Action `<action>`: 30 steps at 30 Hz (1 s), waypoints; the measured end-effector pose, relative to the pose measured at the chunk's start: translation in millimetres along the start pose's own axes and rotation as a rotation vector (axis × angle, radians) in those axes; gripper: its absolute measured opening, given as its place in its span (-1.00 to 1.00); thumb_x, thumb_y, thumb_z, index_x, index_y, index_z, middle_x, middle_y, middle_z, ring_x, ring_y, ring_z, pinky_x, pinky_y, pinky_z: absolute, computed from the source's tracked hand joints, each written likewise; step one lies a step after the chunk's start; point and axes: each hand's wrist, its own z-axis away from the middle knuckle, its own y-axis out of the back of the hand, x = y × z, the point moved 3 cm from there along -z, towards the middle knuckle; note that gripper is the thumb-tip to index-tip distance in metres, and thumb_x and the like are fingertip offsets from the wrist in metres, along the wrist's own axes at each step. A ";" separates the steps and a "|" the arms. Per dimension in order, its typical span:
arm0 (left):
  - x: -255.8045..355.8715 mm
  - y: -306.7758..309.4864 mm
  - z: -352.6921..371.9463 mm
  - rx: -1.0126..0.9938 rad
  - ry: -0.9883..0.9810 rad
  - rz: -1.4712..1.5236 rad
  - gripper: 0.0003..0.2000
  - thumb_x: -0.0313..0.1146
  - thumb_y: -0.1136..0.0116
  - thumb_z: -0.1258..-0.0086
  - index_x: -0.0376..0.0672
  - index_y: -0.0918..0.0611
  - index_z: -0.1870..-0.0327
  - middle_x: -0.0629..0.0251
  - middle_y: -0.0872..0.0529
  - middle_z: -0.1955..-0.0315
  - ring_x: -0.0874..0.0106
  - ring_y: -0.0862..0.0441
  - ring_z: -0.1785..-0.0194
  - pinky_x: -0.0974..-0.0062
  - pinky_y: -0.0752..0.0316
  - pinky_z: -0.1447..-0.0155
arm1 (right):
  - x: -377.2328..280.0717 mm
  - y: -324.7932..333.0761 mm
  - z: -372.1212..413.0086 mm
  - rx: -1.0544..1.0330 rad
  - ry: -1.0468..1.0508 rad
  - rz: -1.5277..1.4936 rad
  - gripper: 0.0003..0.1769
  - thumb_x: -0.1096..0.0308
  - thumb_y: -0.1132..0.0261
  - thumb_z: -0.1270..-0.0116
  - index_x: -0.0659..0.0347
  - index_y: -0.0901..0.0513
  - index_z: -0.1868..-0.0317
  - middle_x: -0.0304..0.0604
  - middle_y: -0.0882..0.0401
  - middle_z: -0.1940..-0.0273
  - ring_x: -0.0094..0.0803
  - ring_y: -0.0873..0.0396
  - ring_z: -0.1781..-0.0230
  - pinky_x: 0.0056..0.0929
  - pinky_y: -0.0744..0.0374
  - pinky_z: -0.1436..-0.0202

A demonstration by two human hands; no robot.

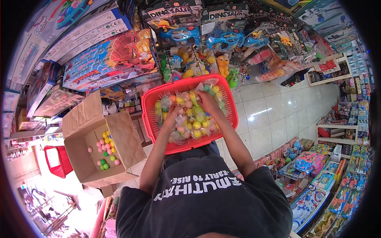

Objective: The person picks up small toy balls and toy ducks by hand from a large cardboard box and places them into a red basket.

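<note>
A red plastic basket (pixel 233 119) sits in front of my body, filled with small balls (pixel 197 125) in yellow, green, pink and orange. Clear plastic bags (pixel 174 137) lie around and over many of the balls. Inside the basket's left half, my left hand (pixel 172 116) is closed, its fingertips pinching clear plastic among the balls. My right hand (pixel 208 102) reaches in near the far side, fingers curled down and closed on plastic beside yellow and pink balls. The balls and plastic partly hide the fingertips of both hands.
Left of the basket stands an open cardboard box (pixel 79 158) holding several loose balls. Beyond it is another red basket (pixel 57 160). Toy boxes (pixel 115 59) and packaged dinosaur toys (pixel 224 37) line the far side. Tiled floor (pixel 274 107) and toy shelves (pixel 349 158) lie to the right.
</note>
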 end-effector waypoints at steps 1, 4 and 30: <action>2.2 0.8 1.3 0.046 0.008 -0.016 -0.76 -0.35 0.03 -0.32 -0.17 -0.36 0.03 0.25 -0.49 0.15 0.44 -0.50 0.06 0.48 -0.52 0.12 | 1.0 -4.5 -1.4 -0.031 -0.027 0.026 -0.75 0.43 -0.27 -0.03 0.21 -0.40 0.29 -0.01 -0.50 0.35 -0.06 -0.53 0.33 -0.18 -0.48 0.30; -7.5 13.0 -7.8 -0.010 -0.046 -0.014 -0.72 -0.31 -0.04 -0.30 -0.14 -0.39 0.01 0.32 -0.47 0.16 0.44 -0.53 0.11 0.47 -0.54 0.12 | 2.7 -9.8 -0.5 -0.060 -0.094 0.082 -0.73 0.41 -0.29 -0.02 0.19 -0.41 0.27 -0.01 -0.51 0.34 -0.05 -0.53 0.32 -0.17 -0.50 0.28; -7.8 7.9 18.5 0.080 -0.202 -0.831 -0.68 -0.25 -0.09 -0.27 -0.24 -0.50 0.04 0.26 -0.60 0.41 0.54 -0.49 0.39 0.57 -0.37 0.32 | -18.4 19.1 49.8 0.127 -0.020 -0.181 -0.72 0.53 -0.16 -0.05 0.22 -0.40 0.16 0.04 -0.43 0.21 -0.01 -0.49 0.22 -0.17 -0.47 0.17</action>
